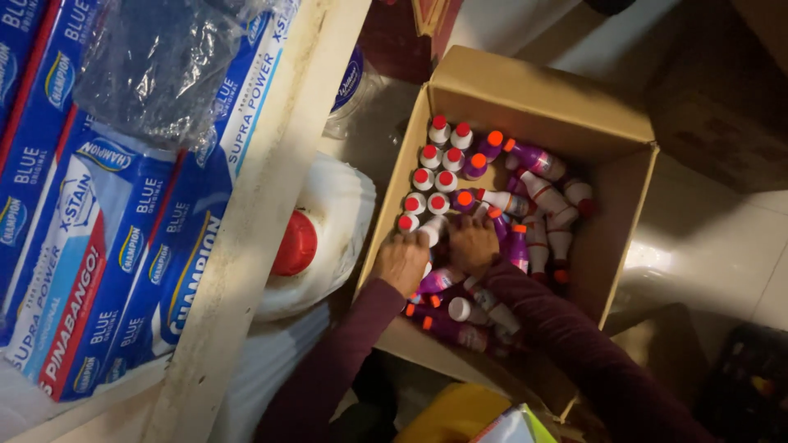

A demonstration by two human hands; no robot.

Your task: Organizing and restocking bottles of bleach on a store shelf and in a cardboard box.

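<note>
Cardboard box walls hem both hands closely.

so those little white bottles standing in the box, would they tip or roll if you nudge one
Probably tippy: the upright white bottles look narrow and tall, and only their packed neighbours and the cardboard box wall brace them. Once down they may roll, since the fallen bottles look round. They seem small and likely light to lift.
</note>
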